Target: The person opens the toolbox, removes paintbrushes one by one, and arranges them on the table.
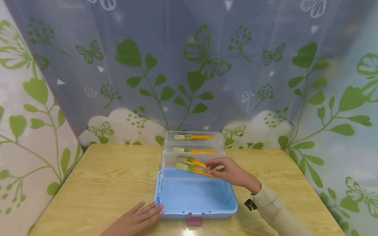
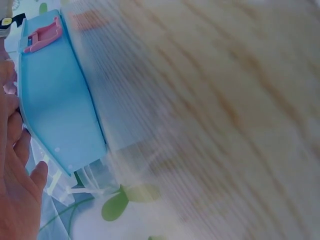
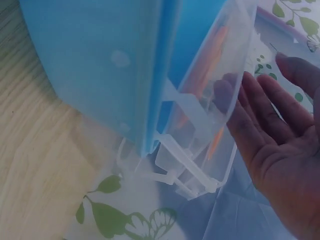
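A light blue plastic box (image 1: 195,196) stands on the table with its stepped clear trays (image 1: 174,158) raised at the back. Flat paintbrushes with orange handles lie singly in the upper trays: one paintbrush (image 1: 203,137) at the top, another paintbrush (image 1: 203,151) below. Lower down are two more, the upper brush (image 1: 192,161) and the lower brush (image 1: 193,169). My right hand (image 1: 231,172) pinches the upper one's handle between thumb and index finger, partly hidden. In the right wrist view, its other fingers are loose. My left hand (image 1: 137,218) touches the box's left front corner, fingers extended.
A pink latch (image 1: 195,220) hangs from the box's front edge. The box stands on a wood-grain table (image 1: 118,177). Cloth (image 1: 165,65) printed with leaves and butterflies rises behind and at both sides. A dark band (image 1: 250,205) sits at the right wrist.
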Tool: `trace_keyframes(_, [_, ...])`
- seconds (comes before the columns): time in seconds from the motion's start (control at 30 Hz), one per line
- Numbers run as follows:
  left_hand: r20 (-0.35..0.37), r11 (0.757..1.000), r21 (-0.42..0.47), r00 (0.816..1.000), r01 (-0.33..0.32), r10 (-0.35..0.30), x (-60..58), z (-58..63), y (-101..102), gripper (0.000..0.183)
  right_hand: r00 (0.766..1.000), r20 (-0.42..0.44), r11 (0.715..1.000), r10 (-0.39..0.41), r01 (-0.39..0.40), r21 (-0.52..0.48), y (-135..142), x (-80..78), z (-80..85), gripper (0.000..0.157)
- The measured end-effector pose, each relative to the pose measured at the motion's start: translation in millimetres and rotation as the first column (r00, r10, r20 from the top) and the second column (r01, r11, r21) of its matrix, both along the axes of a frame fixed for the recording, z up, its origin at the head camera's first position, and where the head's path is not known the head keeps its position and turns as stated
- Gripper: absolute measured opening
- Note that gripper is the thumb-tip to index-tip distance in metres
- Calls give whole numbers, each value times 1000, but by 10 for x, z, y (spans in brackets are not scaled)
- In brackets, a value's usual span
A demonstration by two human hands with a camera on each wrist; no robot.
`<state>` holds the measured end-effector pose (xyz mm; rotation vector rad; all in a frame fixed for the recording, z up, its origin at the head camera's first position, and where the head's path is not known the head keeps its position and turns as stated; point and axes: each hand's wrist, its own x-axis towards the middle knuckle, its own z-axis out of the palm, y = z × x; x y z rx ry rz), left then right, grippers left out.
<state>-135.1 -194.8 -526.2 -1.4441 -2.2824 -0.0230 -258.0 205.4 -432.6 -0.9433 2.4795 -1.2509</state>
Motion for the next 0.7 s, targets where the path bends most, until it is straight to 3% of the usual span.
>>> trace_keyframes(0.23, [-13, 1000, 7, 1000, 15, -15, 1, -21, -1, 81, 998, -59, 988, 32, -22, 151, -63, -26, -32, 23])
trace_keyframes(0.43, [-68, 1000, 10, 998, 19, -18, -26, -53, -1, 82, 997, -78, 977, 26, -9, 214, -121, -35, -30, 19])
trace_keyframes(0.7, [-69, 1000, 9, 998, 11, -10, -48, -48, 12, 84, 994, -108, 963, -4, 32, 266, -155, -83, -46, 19])
